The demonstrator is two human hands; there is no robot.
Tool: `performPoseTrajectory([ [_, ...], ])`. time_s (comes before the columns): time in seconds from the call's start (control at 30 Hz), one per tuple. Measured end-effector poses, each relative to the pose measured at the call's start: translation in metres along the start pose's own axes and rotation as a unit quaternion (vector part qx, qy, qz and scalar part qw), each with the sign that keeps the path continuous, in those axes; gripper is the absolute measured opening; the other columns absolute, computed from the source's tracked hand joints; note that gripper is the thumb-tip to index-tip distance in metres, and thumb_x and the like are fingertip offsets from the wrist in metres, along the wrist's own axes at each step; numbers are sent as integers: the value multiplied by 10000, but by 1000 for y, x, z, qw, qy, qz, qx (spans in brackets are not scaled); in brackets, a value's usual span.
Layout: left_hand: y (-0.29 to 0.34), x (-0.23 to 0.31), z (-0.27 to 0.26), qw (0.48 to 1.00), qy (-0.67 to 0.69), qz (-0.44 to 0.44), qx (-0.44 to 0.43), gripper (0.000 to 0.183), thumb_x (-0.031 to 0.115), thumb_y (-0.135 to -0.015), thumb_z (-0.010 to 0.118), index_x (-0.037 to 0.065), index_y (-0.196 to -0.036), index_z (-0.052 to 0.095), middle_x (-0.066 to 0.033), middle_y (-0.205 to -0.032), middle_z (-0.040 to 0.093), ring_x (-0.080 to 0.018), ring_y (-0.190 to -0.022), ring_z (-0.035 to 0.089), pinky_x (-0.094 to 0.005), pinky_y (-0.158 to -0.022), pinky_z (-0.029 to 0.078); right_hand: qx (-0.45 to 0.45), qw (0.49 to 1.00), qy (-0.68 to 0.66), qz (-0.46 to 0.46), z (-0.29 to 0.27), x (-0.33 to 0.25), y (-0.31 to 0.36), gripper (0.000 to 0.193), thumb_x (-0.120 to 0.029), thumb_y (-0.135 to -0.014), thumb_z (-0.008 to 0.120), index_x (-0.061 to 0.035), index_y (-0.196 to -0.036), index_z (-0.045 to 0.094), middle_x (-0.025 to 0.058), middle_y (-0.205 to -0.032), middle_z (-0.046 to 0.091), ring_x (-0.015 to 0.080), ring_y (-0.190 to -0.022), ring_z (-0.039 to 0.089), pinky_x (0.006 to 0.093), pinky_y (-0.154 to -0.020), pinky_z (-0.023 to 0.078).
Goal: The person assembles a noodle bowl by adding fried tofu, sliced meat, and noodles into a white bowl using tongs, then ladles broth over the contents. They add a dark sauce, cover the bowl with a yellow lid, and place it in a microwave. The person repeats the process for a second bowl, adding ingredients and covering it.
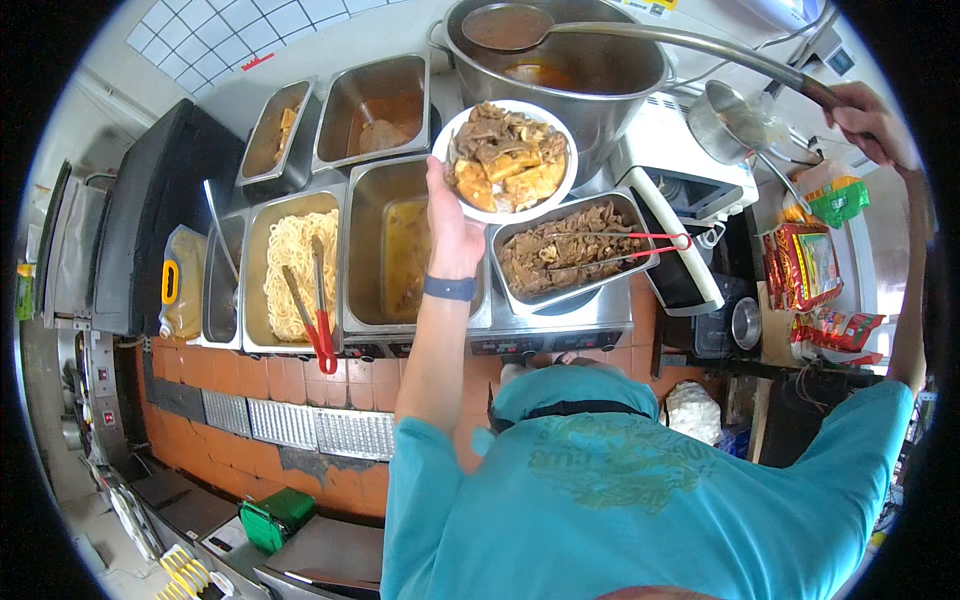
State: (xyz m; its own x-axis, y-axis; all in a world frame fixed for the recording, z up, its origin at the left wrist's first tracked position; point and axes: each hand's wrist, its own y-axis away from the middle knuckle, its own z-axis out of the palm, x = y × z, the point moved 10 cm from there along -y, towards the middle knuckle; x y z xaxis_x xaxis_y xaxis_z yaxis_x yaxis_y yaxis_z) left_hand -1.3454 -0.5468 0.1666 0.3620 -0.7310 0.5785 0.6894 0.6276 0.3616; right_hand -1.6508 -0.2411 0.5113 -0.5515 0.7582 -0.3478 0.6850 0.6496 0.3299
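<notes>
No readable text; shirt lettering [622, 462] unclear

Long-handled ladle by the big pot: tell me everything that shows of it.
The long-handled ladle looks like metal. Its round, shallow scoop faces upward and holds reddish-brown liquid. A long silvery-grey handle runs rightward from it in a gentle bend, turning darker brown toward the far end, where the right hand grips it. The scoop sits over the left part of the pot's opening, and the handle crosses above it; whether either touches the rim, I cannot tell.
</notes>
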Motion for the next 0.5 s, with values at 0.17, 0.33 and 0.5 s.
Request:
performPoseTrajectory([
  [0.17, 1, 7, 20, 1000, -3, -8, -30, 635, 570, -1040, 340, 86, -1434, 457, -113, -1432, 539, -253, -1305, 534, -410, -1079, 449, 9, 998, 24, 51, -20, 24, 46, 607, -521, -819, 739, -3, -1083, 567, -43, -629, 493, 1, -369, 369, 145, -299, 291],
  [0.33, 2, 11, 26, 999, -37, -17, -27, 683, 622, -1031, 302, 103, -1457, 429, -110, -1430, 539, -245, -1323, 515, -436, -1082, 425, 74, 995, 23, 60, -21, 50, 83, 757, -540, -749, 785, 7, -1222, 561, 8, -870, 592, 5, -498, 456, 156, -339, 316],
  [0.5, 7, 15, 26, 998, -46, -18, -42, 683, 621, -1034, 283, 102, -1454, 429, -114, -1434, 533, -254, -1325, 514, -452, -1086, 423, 65, 997, 12, 50, -10, 66, 108, 838, -572, -752, 775, 4, -1306, 521, 33, -950, 596, 29, -519, 456, 175, -380, 323],
])
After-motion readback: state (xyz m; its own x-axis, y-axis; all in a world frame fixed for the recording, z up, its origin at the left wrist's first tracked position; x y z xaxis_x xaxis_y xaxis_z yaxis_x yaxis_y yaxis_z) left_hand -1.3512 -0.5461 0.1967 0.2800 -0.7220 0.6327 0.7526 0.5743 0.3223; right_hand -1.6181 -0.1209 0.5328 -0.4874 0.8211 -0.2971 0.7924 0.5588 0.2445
